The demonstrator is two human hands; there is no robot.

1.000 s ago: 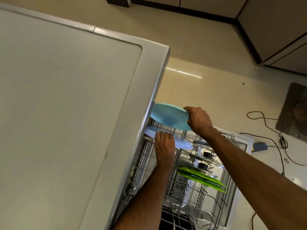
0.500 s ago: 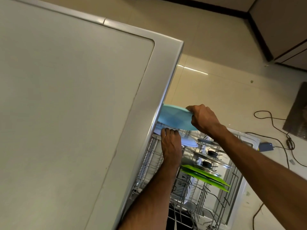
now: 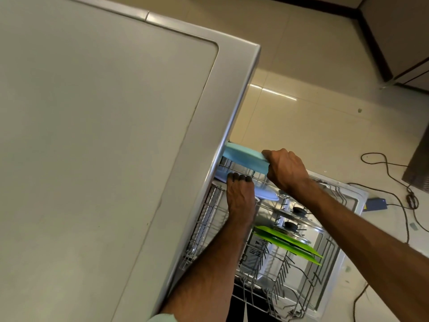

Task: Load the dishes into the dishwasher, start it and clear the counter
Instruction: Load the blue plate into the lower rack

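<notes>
I look down past the dishwasher's grey top (image 3: 104, 147) into its pulled-out wire rack (image 3: 290, 275). My right hand (image 3: 284, 169) grips the edge of a turquoise plate (image 3: 243, 156), held tilted over the rack's far end. My left hand (image 3: 240, 194) holds a pale blue plate (image 3: 267, 194) just below it, fingers curled over its rim. Part of both plates is hidden under the dishwasher's top. Nearer me in the rack stand two glass lids with black knobs (image 3: 294, 223) and two green boards (image 3: 287, 244).
The open dishwasher door (image 3: 348, 201) lies flat beneath the rack. Black cables (image 3: 394, 177) and a blue box (image 3: 376, 204) lie on the tiled floor at right. Dark cabinet fronts (image 3: 394, 36) stand at top right.
The turquoise plate has moved left and down, further under the dishwasher's top. My left hand stays on the pale blue plate. The view has shifted a little.
</notes>
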